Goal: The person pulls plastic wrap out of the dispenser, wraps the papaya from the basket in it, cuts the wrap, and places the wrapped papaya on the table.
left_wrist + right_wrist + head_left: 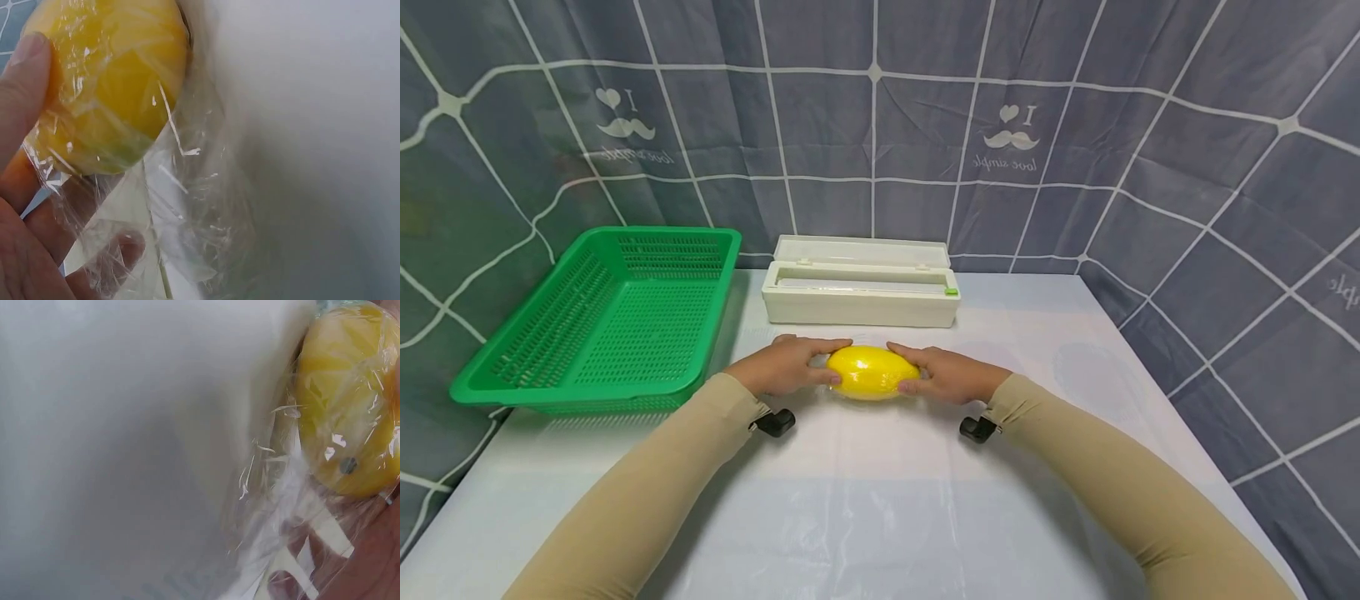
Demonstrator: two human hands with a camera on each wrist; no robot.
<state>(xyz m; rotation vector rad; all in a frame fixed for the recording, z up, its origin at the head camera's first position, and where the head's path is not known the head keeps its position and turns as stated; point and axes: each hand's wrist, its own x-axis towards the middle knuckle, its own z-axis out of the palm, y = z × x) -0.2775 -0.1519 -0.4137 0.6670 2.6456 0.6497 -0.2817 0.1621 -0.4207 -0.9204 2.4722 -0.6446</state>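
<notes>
A smooth, oval yellow melon (871,372) lies lengthwise between both hands, above the white table in front of the person. Clear cling film (187,212) covers it, with loose, crinkled folds hanging past its ends in both wrist views. My left hand (784,365) holds the left end between thumb and fingers. At the other end, my right hand (957,374) grips the melon in the same way. A small dark spot shows on the melon's end (349,465) in the right wrist view. Part of the right hand falls outside that view.
Behind the melon stands a long white cling film box (861,312) with its lid raised and a green slider at the right. A green perforated basket (700,385) sits at the left of the white table (880,517). Grey checked curtains (925,125) enclose the back and sides.
</notes>
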